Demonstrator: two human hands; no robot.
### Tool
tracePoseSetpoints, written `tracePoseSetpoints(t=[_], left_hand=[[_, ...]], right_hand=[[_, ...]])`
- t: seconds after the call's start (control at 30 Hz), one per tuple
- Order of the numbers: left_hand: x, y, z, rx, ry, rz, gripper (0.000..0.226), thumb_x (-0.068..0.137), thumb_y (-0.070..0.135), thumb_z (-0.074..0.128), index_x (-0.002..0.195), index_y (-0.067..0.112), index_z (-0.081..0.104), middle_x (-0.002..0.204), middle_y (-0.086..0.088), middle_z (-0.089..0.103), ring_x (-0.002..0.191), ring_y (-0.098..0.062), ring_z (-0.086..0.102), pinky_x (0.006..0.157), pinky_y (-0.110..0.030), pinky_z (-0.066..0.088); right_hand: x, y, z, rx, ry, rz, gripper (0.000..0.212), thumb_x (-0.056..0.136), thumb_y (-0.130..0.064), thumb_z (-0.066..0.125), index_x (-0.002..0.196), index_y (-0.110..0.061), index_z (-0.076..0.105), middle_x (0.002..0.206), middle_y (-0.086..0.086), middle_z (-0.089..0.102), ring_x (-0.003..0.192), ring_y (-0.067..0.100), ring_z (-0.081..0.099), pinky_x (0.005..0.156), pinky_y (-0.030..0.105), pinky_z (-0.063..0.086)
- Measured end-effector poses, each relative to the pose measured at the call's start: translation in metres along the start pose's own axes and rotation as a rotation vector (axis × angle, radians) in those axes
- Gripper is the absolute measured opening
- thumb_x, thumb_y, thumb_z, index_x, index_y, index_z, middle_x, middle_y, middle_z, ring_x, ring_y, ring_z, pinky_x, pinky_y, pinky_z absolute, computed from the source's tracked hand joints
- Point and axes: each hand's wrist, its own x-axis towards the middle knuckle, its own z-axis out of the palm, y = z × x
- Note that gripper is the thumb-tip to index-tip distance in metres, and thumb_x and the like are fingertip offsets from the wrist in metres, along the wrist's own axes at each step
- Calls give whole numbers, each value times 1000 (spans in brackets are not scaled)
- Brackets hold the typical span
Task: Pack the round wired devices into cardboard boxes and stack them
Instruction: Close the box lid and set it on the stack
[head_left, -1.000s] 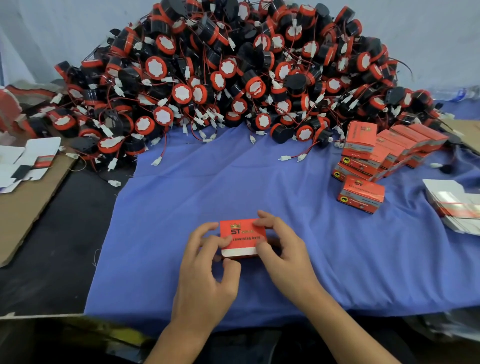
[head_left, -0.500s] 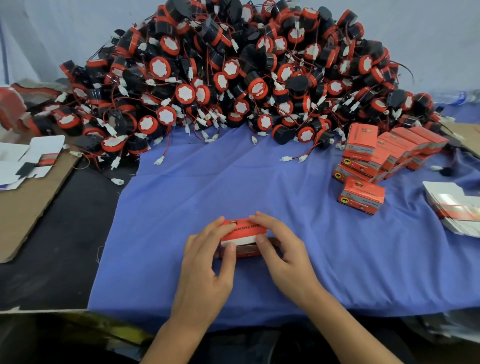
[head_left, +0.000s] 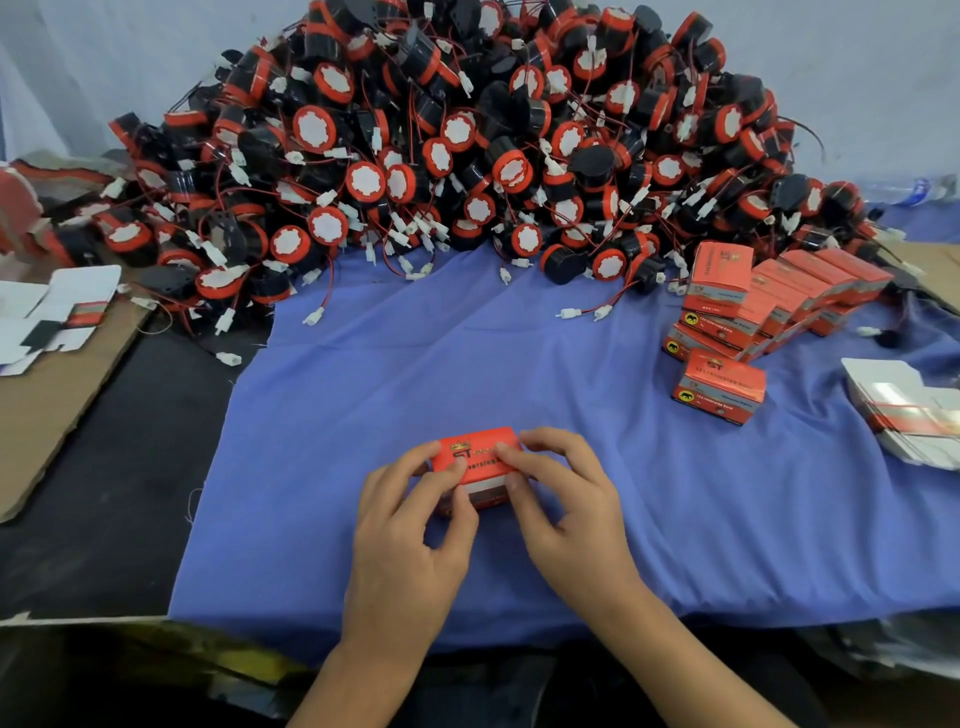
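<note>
On the blue cloth (head_left: 467, 364) at the near side of the table (head_left: 104, 493), I have one red cardboard box (head_left: 480, 460) between both hands. My left hand (head_left: 410, 525) grips its left end, fingers curled over the top, thumb against the near face. My right hand (head_left: 566, 499) pinches the right end, index finger on the printed lid, thumb on the near face. Neither hand is open, and both are closed round the box. The box sits on the cloth, lid side up and tilted a little toward me.

Step, as I judge it: closing the lid flap on a filled box. I can't see inside, so the contents are unconfirmed.

The round wired devices (head_left: 467, 156) are heaped at the far side, well apart from my hands. The packed boxes (head_left: 753, 301) are stacked far right, with one loose box (head_left: 719, 384) just in front. Flat box blanks (head_left: 904, 410) lie at the right edge.

Next move probably needs the flap pressed fully home. The box then goes over to the stack on the right, set square so it doesn't slide off.
</note>
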Motion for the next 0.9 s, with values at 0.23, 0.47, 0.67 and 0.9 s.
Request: tracePoseSetpoints(t=[0.23, 0.47, 0.67, 0.9], left_hand=[[-12, -3, 0, 216, -28, 139, 27, 96, 14, 65, 120, 6, 75, 112, -6, 60, 99, -22, 55, 95, -22, 43], [-16, -10, -6, 410, -82, 223, 35, 92, 10, 62, 125, 8, 74, 104, -9, 67, 92, -28, 64, 74, -42, 57], [-16, -4, -12, 417, -172, 236, 43, 87, -1, 65, 129, 5, 71, 111, -12, 67, 103, -27, 64, 74, -41, 60], [6, 8, -9, -150, -107, -216, 39, 87, -9, 72, 114, 18, 78, 119, 7, 57, 104, 11, 61, 92, -6, 46]], right_hand=[[-8, -9, 4, -191, 57, -126, 22, 92, -10, 68, 112, -9, 77, 110, -3, 61, 98, 15, 63, 89, 20, 50], [-9, -5, 10, -389, 115, -205, 16, 91, -14, 69, 104, -9, 78, 100, 3, 66, 87, 21, 63, 72, 26, 52], [-12, -5, 13, -479, 100, -223, 14, 95, -18, 65, 102, -12, 76, 101, -1, 63, 85, 20, 61, 62, 28, 52], [-4, -11, 5, -14, 33, 161, 38, 89, -11, 73, 124, -24, 66, 115, -10, 57, 88, 3, 65, 72, 9, 49]])
